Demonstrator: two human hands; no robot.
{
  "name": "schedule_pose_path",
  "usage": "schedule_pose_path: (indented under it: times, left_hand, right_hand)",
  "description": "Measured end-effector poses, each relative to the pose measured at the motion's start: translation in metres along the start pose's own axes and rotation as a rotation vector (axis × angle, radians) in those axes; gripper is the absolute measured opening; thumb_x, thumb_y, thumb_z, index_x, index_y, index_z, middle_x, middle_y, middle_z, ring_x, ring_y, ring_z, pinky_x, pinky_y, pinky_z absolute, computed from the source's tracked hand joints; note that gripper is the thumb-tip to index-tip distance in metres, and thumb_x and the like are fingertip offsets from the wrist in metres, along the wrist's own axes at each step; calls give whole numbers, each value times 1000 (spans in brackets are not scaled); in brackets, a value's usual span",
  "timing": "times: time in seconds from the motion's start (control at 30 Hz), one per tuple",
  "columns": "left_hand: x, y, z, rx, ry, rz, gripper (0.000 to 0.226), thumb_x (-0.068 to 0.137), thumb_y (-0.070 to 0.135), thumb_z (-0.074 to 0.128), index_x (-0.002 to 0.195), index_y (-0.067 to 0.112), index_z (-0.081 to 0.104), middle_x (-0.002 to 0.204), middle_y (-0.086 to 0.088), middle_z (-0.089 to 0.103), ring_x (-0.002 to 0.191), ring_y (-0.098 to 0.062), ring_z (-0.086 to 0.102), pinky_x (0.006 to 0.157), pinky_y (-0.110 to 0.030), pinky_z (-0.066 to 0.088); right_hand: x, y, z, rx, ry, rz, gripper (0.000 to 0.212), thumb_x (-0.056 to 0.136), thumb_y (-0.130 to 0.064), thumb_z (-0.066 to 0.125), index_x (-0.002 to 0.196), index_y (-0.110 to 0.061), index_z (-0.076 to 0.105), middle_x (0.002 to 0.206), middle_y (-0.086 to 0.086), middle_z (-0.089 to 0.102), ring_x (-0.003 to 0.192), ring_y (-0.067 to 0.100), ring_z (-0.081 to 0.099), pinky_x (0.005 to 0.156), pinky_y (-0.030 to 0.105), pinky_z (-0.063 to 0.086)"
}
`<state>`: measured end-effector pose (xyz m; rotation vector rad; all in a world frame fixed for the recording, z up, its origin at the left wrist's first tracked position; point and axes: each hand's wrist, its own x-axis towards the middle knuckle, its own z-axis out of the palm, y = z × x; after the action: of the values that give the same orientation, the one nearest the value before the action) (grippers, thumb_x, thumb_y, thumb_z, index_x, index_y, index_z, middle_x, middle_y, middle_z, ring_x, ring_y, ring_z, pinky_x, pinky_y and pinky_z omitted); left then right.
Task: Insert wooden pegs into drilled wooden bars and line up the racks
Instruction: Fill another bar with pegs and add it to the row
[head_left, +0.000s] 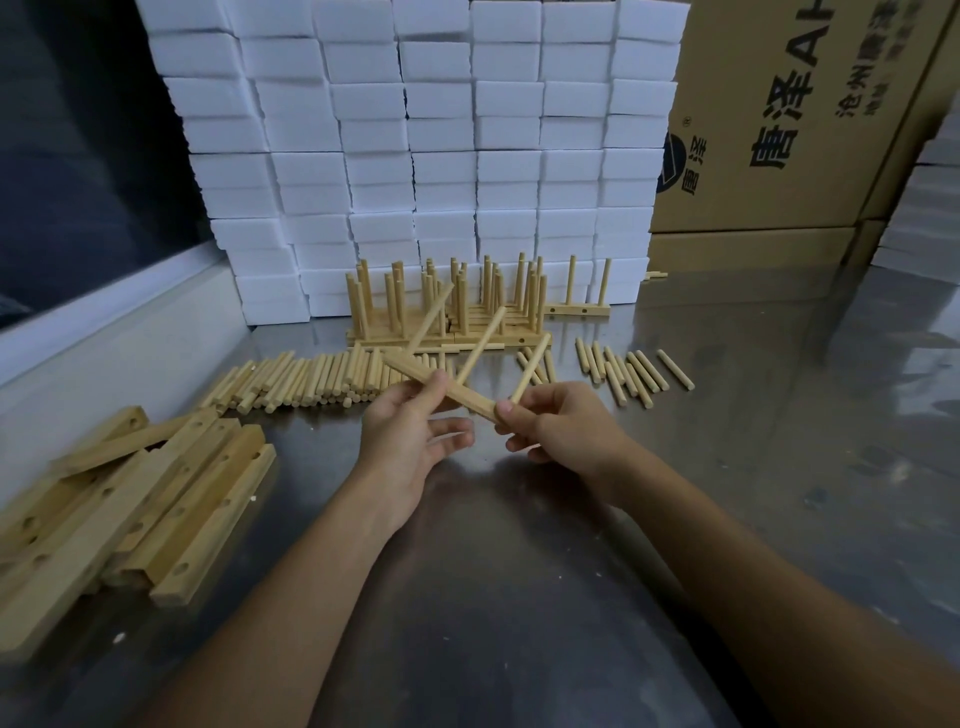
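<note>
I saw the wooden bar (447, 387) held up above the steel table (519, 545), in front of the finished racks (447, 306). Its long side ran from far-left to near-right, with the far end a little higher. Two pegs (480, 345) stuck out of the bar and leaned away from me, up and to the right, toward the racks.

The left hand (410, 431) came in from below with its palm turned to the right. Its thumb and first finger pinched the middle of the bar, and the other fingers hung loose under it.

The right hand (550, 421) was at the near end of the bar. Its fingers were curled, and they pinched a third peg (530, 371) near its bottom end. That peg leaned the same way as the other two. Its bottom end was right at the near end of the bar. I could not tell if it was in a hole.

Between the bar and the racks lay a long pile of loose pegs (311, 376), side by side on the table. More loose pegs (628, 371) lay to the right of the bar. A heap of drilled bars (140, 499) lay to the left of the bar, closer to me. Behind the racks stood a wall of white foam blocks (415, 145). To the right of the racks, farther back, stood a cardboard box (789, 114) with dark letters.
</note>
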<state>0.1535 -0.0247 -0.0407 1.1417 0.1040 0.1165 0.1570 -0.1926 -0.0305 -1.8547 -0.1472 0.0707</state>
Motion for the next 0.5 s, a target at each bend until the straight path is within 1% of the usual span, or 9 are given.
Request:
schedule_pose_path:
  times: [0.07,0.17,0.2,0.27,0.33,0.37,0.43,0.47,0.5]
  left_hand:
    - [3,2,-5,-33,77,33,17,94,21,65,102,6,65,92,-13,71,61,-22,66,56,-31,56]
    - [9,4,-12,-54,175,82,19,94,19,65,108,7,60,87,-13,72,61,-22,69,55,-29,56]
    - [10,3,-13,-41,191,95,22,94,18,65,111,6,59,87,-13,73,63,-22,71,55,-29,56]
    - [12,1,-14,19,200,119,24,94,17,65,115,6,58,88,-14,74,68,-23,73,55,-28,56]
    - [14,-2,-14,115,200,153,24,93,20,66,114,9,59,90,-13,74,70,-23,74,53,-27,56]
    - [14,-5,-14,176,204,176,25,93,22,67,113,12,58,90,-11,73,69,-20,74,53,-27,57]
    - [14,-11,-12,320,219,229,28,91,27,69,113,19,54,90,-5,71,64,-13,71,55,-28,58]
    - [14,-13,-11,408,222,256,29,91,28,70,114,22,53,90,-3,69,62,-10,69,56,-28,57]
    - [13,-15,-10,507,220,277,29,90,28,70,113,25,52,88,0,68,61,-8,67,57,-27,56]
  right_hand:
    - [2,3,-3,-67,23,-16,14,94,-27,67,87,-16,73,87,2,74,70,4,69,58,17,52]
    - [6,6,-5,-207,66,-71,15,93,-32,67,88,-19,73,90,0,72,79,17,71,68,32,61]
    - [6,7,-5,-238,74,-95,14,93,-33,68,87,-21,72,92,-2,71,81,18,70,70,33,61]
    - [7,8,-6,-288,84,-134,9,93,-31,68,87,-24,71,95,-5,70,87,14,67,78,33,57]
    - [8,10,-9,-319,100,-154,6,93,-28,67,90,-24,71,94,-4,70,89,12,65,82,31,55]
    - [9,10,-12,-326,114,-158,5,93,-26,67,90,-24,70,93,-3,70,88,12,65,80,28,54]
    - [12,10,-21,-349,179,-165,7,93,-23,68,86,-25,69,86,-2,69,82,11,63,69,21,48]
    - [15,10,-26,-373,235,-167,9,93,-23,68,85,-23,70,83,0,69,77,12,61,64,20,46]
    - [19,10,-32,-395,301,-167,10,93,-23,68,85,-20,73,81,3,69,72,13,59,62,23,45]
